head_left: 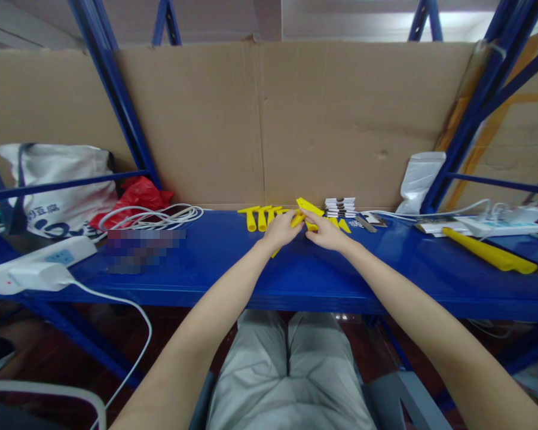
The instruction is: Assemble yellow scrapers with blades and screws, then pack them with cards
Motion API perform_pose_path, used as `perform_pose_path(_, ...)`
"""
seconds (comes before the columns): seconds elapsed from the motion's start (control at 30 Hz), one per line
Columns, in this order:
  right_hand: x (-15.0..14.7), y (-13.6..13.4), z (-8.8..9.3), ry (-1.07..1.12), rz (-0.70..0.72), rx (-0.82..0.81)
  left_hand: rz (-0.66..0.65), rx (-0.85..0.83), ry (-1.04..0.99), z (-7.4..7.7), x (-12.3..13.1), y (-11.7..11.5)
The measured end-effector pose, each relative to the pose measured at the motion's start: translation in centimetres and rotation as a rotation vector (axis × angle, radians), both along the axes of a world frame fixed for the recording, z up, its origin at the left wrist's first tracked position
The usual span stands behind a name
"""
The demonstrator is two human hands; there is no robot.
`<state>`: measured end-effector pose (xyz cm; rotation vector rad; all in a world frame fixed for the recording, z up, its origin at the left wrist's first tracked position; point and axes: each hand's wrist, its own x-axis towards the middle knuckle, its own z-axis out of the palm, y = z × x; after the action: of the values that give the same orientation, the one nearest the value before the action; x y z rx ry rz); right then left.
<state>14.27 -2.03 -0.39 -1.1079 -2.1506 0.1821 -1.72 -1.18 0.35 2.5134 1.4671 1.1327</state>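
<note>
Two hands | left hand (281, 230), right hand (327, 234) pinch yellow piece (309, 208) | piece half covered, shape unclear

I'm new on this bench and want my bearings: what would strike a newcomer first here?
The bright yellow piece pinched between the left hand and right hand stands out at the middle of the blue shelf. Just left of it lies a row of yellow T-shaped parts, and a long yellow stick lies far right. A wall of brown cardboard fills the back.
</note>
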Motion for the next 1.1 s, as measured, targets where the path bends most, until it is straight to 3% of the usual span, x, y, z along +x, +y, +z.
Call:
perform_pose_path(0.2, 0.6, 0.9, -0.3, 0.018, 0.086, 0.06, 0.084, -0.099, -0.049, -0.2, -0.2, 0.7)
perform_pose_path(0.3, 1.9, 2.1, -0.3, 0.084, 0.021, 0.114, 0.147, -0.146, -0.044, -0.4, -0.6, 1.3)
perform_pose_path(0.37, 3.3, 2.8, 0.0, 0.108, -0.101, 0.135, 0.153, -0.143, -0.028, -0.6, -0.8, 1.6)
perform_pose_path(0.47, 6.1, 2.9, 0.9, 0.111, -0.418, 0.112, 0.084, -0.139, -0.046, -1.0, -1.0, 2.1)
perform_pose_path(0.6, 9.6, 1.9, 2.1, 0.119, -0.884, -0.034, -0.001, -0.135, -0.122, -1.5, -1.1, 2.6)
perform_pose_path(0.67, 10.8, 1.5, 2.1, 0.057, -1.026, -0.162, -0.012, -0.123, -0.161, -1.6, -1.2, 2.7)
perform_pose_path(0.83, 11.7, 1.9, 1.4, -0.132, -1.066, -0.455, 0.03, -0.174, -0.107, -1.1, -1.0, 2.2)
perform_pose_path(1.1, 12.2, 2.0, 0.5, -0.096, -1.166, -0.382, 0.099, -0.191, -0.013, -0.7, -0.6, 1.4)
